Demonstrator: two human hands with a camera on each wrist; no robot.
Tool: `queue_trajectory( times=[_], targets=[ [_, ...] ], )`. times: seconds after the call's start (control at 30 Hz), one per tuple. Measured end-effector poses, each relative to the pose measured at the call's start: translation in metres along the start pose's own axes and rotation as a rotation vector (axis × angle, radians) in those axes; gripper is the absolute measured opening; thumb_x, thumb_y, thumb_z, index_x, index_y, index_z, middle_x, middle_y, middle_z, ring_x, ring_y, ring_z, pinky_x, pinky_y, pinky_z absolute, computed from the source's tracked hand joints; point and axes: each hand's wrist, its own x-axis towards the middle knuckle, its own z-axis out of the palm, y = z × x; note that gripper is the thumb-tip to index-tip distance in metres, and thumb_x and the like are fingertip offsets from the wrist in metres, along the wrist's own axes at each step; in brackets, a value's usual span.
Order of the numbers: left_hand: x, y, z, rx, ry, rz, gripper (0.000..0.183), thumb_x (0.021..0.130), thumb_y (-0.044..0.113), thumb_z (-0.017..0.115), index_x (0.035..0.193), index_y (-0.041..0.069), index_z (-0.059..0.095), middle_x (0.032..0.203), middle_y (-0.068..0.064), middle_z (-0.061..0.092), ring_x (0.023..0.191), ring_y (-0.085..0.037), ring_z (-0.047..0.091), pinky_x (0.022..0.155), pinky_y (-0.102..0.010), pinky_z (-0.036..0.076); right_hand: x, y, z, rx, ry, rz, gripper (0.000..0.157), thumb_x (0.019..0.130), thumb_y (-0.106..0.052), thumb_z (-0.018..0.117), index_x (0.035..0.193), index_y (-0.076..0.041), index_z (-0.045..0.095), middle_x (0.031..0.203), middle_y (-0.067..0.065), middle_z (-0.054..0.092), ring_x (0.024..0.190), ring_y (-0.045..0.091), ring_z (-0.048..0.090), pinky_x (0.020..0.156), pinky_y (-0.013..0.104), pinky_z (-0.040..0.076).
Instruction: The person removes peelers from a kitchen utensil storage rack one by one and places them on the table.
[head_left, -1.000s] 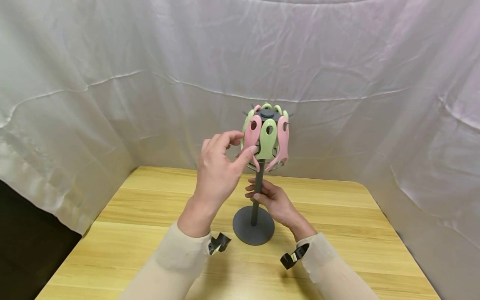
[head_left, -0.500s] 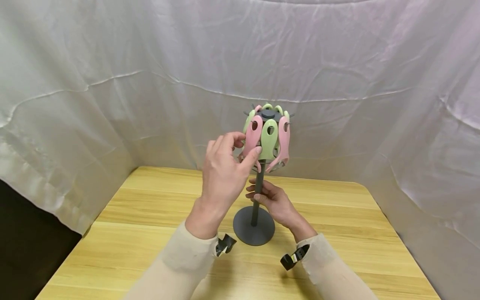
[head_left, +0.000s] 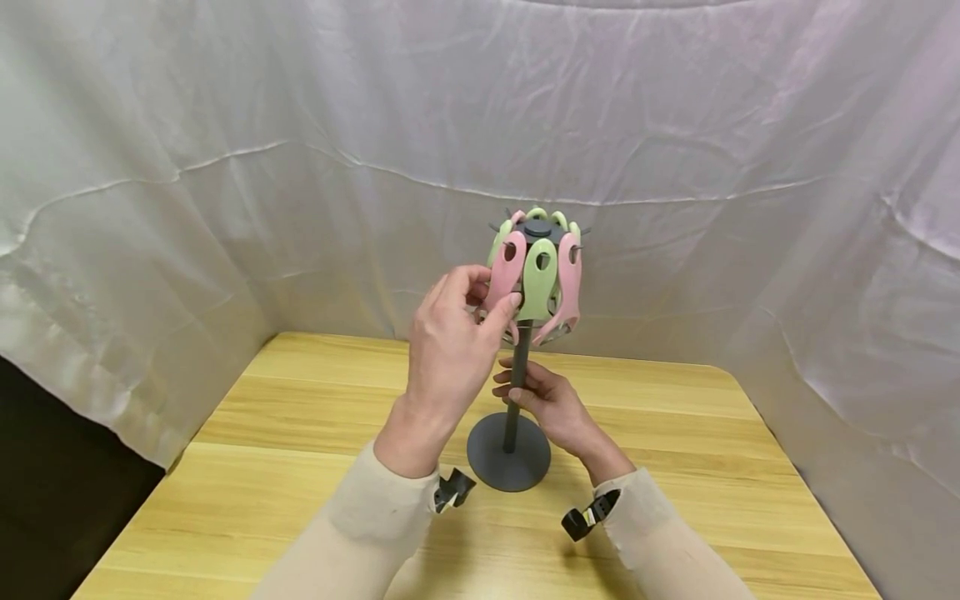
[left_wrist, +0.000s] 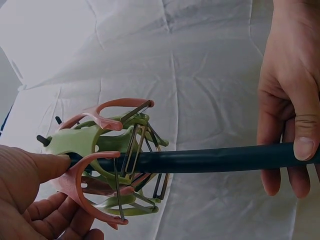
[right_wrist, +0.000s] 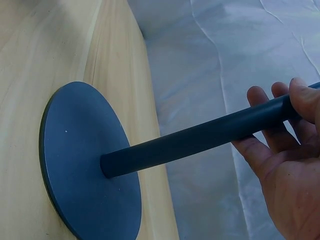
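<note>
A dark grey stand with a round base (head_left: pixel 495 467) rises from the table, its hooked top (head_left: pixel 537 227) ringed by pink and green Y-shaped vegetable peelers. My left hand (head_left: pixel 450 346) pinches the front-left pink peeler (head_left: pixel 506 273) between thumb and fingers; that peeler still hangs on its hook. Beside it hang a green peeler (head_left: pixel 538 287) and another pink peeler (head_left: pixel 570 279). In the left wrist view, the metal blades (left_wrist: pixel 131 155) point down the pole. My right hand (head_left: pixel 553 408) grips the pole (right_wrist: pixel 200 137) partway up, thumb on the near side and fingers behind.
The wooden table (head_left: pixel 300 467) spreads around the base, with a pale fabric curtain (head_left: pixel 337 233) hanging behind and at both sides. A dark gap (head_left: pixel 60 483) shows at the lower left. Small black cameras (head_left: pixel 453 489) sit on both wrists.
My left hand has moved slightly right, and its fingers have closed in on the pink peeler. The stand's top has shifted a little to the right. My right hand stays on the pole.
</note>
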Motion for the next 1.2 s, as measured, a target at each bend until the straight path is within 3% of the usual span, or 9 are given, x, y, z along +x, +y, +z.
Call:
queue_trajectory(
  times=[0.8,1.2],
  targets=[
    [0.0019,0.0012,-0.0047,-0.072,0.010,-0.007,0.030,0.097,0.028,0.080,0.119,0.010,0.070,0.102,-0.003,0.069,0.093,-0.024,0.069,0.073,-0.033,0.055,0.0007,0.0010,-0.0010,0.008,-0.004,0.001,0.040,0.108,-0.005,0.058,0.147,-0.010,0.058,0.131,0.020,0.068,0.121,0.038,0.071,0.101,0.044,0.059],
    [0.0020,0.0034,-0.0091,-0.077,0.010,-0.018,0.030,0.097,0.028,0.080,0.119,0.011,0.071,0.102,-0.001,0.070,0.091,-0.016,0.065,0.073,-0.033,0.053,0.0006,0.0008,-0.0004,0.004,-0.008,-0.007,0.041,0.108,-0.006,0.059,0.148,-0.008,0.057,0.131,0.022,0.067,0.121,0.039,0.071,0.100,0.042,0.059]
  ],
)
